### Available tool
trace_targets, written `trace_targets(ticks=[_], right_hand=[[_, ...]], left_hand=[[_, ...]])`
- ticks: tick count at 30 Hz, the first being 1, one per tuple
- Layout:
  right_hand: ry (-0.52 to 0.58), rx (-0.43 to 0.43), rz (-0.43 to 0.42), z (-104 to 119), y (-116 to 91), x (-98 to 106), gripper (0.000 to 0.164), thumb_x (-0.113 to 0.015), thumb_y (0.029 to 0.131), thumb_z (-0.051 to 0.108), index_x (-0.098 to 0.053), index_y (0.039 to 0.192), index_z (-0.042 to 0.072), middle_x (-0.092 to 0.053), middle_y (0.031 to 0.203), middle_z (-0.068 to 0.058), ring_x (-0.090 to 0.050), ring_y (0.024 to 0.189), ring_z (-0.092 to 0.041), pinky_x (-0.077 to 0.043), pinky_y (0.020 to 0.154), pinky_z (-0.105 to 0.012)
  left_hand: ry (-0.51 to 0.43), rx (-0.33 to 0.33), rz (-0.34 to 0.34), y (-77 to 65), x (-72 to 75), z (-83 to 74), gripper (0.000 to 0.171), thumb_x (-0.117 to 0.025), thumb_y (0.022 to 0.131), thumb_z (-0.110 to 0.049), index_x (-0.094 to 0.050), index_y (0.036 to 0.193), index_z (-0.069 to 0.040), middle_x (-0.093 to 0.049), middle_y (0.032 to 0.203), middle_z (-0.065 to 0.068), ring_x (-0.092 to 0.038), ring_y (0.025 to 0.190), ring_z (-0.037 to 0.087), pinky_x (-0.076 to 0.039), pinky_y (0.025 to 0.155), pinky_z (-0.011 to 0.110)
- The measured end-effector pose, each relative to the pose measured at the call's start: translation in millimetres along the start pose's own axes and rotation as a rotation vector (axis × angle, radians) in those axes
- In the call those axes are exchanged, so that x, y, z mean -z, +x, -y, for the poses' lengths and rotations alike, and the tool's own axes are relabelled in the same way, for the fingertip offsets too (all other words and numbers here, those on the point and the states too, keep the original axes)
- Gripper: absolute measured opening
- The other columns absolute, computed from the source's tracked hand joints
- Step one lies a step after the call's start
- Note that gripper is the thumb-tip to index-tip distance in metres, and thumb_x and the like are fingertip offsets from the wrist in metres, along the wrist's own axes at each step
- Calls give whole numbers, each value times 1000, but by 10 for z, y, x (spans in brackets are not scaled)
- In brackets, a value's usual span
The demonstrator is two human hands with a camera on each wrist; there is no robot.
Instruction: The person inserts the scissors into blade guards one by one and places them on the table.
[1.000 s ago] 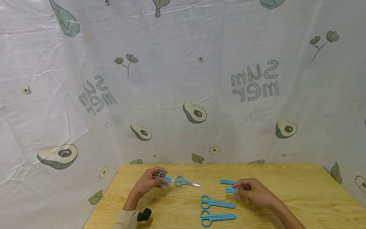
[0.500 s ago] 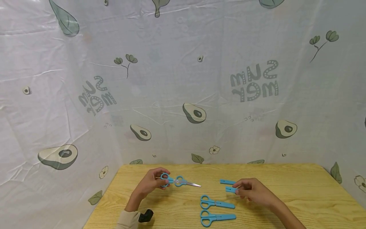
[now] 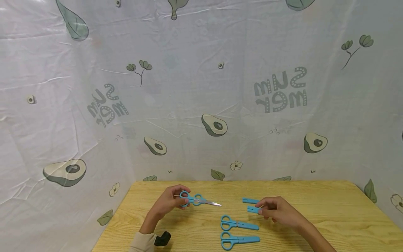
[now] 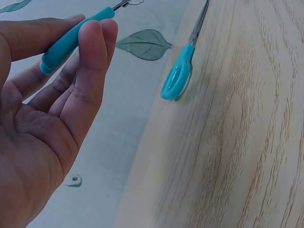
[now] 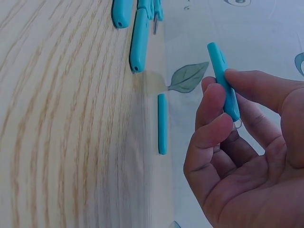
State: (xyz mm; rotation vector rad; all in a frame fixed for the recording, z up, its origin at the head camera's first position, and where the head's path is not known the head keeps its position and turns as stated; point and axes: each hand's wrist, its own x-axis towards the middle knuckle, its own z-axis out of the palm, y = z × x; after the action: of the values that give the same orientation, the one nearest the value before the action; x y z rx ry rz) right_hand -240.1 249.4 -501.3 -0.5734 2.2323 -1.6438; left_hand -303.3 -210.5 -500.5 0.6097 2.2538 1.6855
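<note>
My left hand [image 3: 170,202] pinches the light-blue handles of a pair of scissors [image 4: 76,38] between thumb and fingers, held off the table. In the head view its blade overlaps a second pair of bare scissors [image 3: 198,200], which lies on the table, blade pointing right. My right hand [image 3: 280,210] pinches a blue scissors cover [image 5: 222,78] by thumb and fingertips, its slotted end toward the left. Just beyond it, another blue cover [image 3: 250,200] lies on the table. Nearer me are two covered scissors [image 3: 248,225] [image 3: 248,239], side by side with handles to the left.
The wooden table [image 3: 315,196] ends at the back and sides against a pale hanging sheet [image 3: 189,94] printed with avocados and leaves. A black device [image 3: 162,239] sits at my left sleeve [image 3: 142,241].
My left hand has moved slightly to the right with the scissors, so they overlap the pair on the table more. My right hand and the cover have hardly moved.
</note>
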Motion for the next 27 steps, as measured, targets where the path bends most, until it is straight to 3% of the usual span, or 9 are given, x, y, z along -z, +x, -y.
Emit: trace_targets(ticks=[4, 11, 17, 27], right_hand=[[1, 6, 0, 7, -6, -6, 36, -66, 108, 15, -67, 132, -12, -75, 94, -4, -66, 77, -15, -47, 57, -26], [1, -8, -7, -4, -3, -9, 35, -65, 108, 16, -67, 132, -10, -75, 95, -6, -66, 78, -16, -47, 58, -26], [-4, -7, -8, 0, -7, -14, 35, -65, 108, 16, -67, 132, -10, -75, 97, -7, -66, 79, -17, -47, 58, -27], [-4, -31, -18, 40, -26, -28, 35, -65, 108, 16, -67, 133, -9, -75, 100, -8, -66, 81, -18, -48, 59, -28]], left_hand=[[-11, -3, 4, 6, -9, 4, 31, -72, 103, -10, -67, 132, -2, -65, 117, 29, -77, 97, 38, -68, 82, 48], [-11, -9, 10, -3, -30, -34, 33, -73, 102, -13, -66, 133, -1, -67, 110, 9, -78, 95, 32, -68, 80, 40], [7, -20, 5, 3, -73, -68, 33, -73, 103, -12, -66, 133, -1, -66, 112, 12, -76, 95, 32, -68, 82, 49], [-36, -24, 12, 24, -175, -120, 33, -74, 101, -10, -66, 132, 1, -64, 112, 12, -73, 90, 23, -68, 79, 40]])
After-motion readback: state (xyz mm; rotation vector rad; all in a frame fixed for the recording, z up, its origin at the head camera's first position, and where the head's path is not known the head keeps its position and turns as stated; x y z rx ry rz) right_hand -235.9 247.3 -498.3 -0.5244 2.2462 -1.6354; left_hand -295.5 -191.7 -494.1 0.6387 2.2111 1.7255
